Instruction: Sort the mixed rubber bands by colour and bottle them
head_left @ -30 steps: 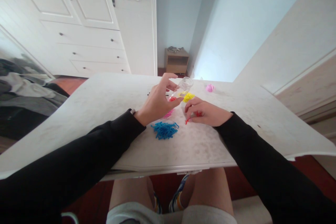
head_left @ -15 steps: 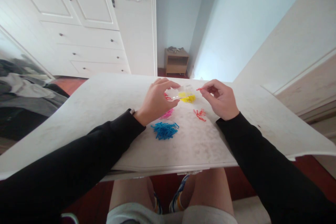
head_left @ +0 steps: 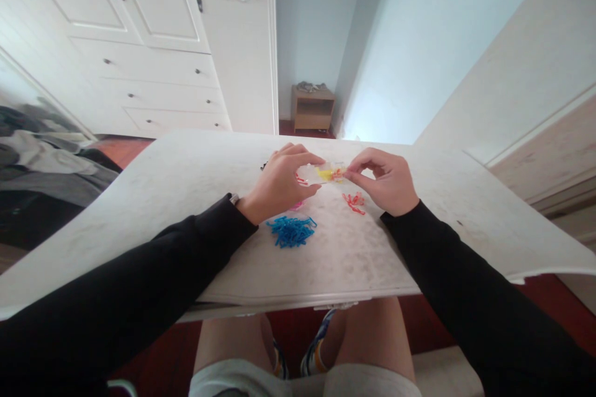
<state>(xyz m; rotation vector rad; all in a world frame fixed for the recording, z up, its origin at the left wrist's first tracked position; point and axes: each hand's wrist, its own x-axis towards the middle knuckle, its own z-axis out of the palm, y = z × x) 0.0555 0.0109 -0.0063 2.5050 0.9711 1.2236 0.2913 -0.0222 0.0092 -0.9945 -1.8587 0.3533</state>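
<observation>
My left hand is curled around a small clear plastic box, held above the table with its far end toward the right. At that end, my right hand has thumb and forefinger pinched together on small red-orange loops, which show at or inside the box. Yellow loops are visible by the box, partly through its clear wall. A loose bunch of red-orange loops lies below my right hand. Nearer me sits a heap of blue loops. Pink loops are mostly hidden by my left hand.
The white table has a worn, stained top, and its front edge runs just above my legs. Something dark peeks out behind my left hand. Beyond stand a white wardrobe and a small wooden cabinet.
My right hand has moved left and slightly down, bringing the red-orange loops from beside the box to its right end. My left hand has shifted slightly, still holding the box.
</observation>
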